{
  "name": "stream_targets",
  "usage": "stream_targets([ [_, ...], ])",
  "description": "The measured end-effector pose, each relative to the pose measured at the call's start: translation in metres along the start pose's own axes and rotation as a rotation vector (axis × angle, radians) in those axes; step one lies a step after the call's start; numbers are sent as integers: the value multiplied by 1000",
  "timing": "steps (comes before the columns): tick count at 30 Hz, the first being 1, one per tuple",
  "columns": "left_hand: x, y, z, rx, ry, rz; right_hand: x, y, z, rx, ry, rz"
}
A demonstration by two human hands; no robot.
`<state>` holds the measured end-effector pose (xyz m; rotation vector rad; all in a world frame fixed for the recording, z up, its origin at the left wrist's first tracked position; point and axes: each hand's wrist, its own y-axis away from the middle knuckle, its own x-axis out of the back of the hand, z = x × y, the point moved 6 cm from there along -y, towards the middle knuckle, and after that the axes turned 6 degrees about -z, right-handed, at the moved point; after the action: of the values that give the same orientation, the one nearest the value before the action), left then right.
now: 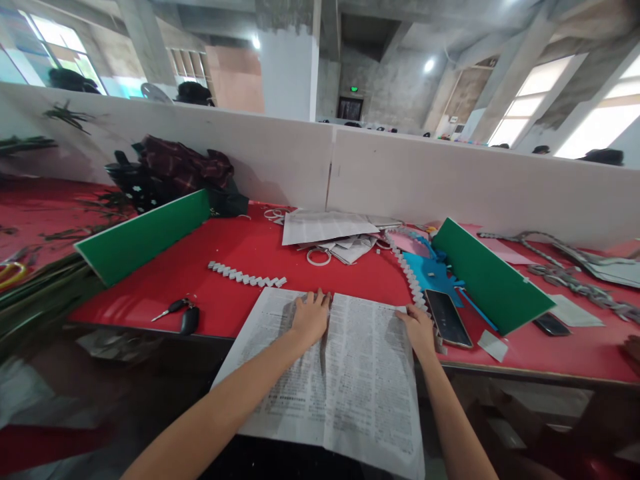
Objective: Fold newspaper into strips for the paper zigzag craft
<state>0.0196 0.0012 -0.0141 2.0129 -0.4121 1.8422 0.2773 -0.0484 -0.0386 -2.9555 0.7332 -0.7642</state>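
Note:
An opened newspaper sheet [373,373] with a crease down its middle hangs over the table's front edge, its upper part on the red tabletop. My left hand [311,320] rests on the upper part beside the crease, fingers spread against the paper. At the sheet's upper right corner, my right hand [419,328] is closed on the edge, thumb and fingertips at the print. A zigzag strip of folded grey paper [247,275] lies just beyond the sheet. A longer folded strip [407,267] runs down behind my right hand.
A smartphone [449,319] lies right of my right hand, before a green divider [493,277]. Keys with a black fob [189,319] lie at the front left. Farther back are stacked papers [325,227] and a white ring [319,257]. Another green divider [150,233] stands left.

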Motion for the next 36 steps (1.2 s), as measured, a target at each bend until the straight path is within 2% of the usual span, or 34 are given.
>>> stream_targets([
  [8, -1, 0, -3, -3, 21, 16, -3, -2, -1, 39, -75, -84],
  [13, 7, -10, -42, 95, 172, 39, 8, 4, -13, 200, -97, 1],
  [18, 24, -18, -73, 96, 258, 5, 16, 6, -16, 229, -116, 54],
  [20, 38, -21, -74, 75, 240, 53, 13, 1, -14, 207, -129, 48],
  [23, 61, -28, -66, 43, 89, 197, 3, -10, -9, 163, -106, 31],
  [26, 69, -36, -51, 60, -54, 297, -8, -18, -5, 132, -44, 17],
  [28, 58, -38, -38, 16, -82, 255, -12, -21, -3, 118, 18, 24],
  [32, 13, -29, -14, -146, 71, -39, -14, -23, 0, 76, 121, 31],
  [33, 4, -25, -11, -169, 112, -79, -14, -24, 0, 65, 120, 20],
  [36, -9, -14, -8, -181, 170, -64, -12, -27, 2, 42, 99, -26],
])
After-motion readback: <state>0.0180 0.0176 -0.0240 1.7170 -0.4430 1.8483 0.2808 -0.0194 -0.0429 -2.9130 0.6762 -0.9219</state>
